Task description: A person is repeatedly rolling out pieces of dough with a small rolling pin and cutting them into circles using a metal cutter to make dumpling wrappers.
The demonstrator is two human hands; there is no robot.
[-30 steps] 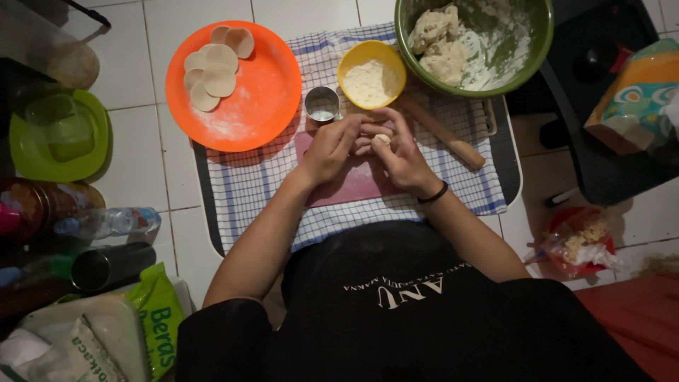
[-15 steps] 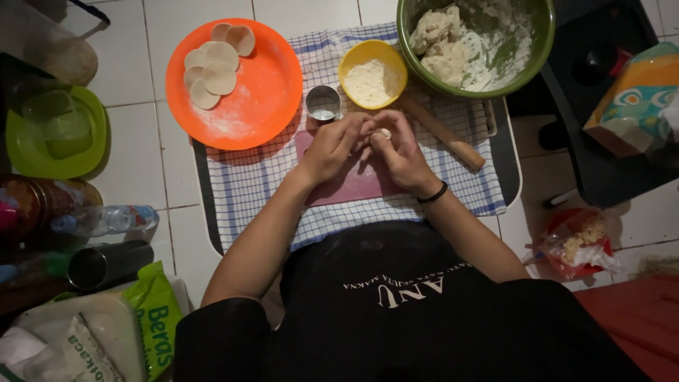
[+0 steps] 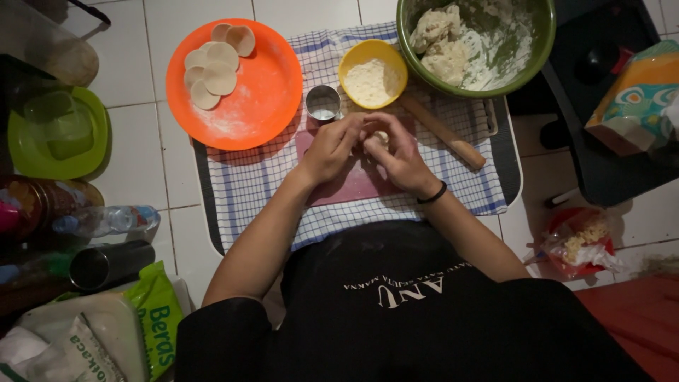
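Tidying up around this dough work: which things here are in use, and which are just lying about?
In use: left hand, right hand, dough piece, pink board, rolling pin, flour bowl, dough bowl, orange plate.

Lying about: water bottle, green container, tissue pack.

Your only view is the head camera, worn on you and facing almost straight down over your own chest. It sits close: your forearms run up from the bottom edge, and the left hand point(image 3: 327, 147) and right hand point(image 3: 399, 157) meet near frame centre. The checked cloth point(image 3: 244, 187) fills the middle; floor tiles point(image 3: 138, 134) border it. No second view overlaps.
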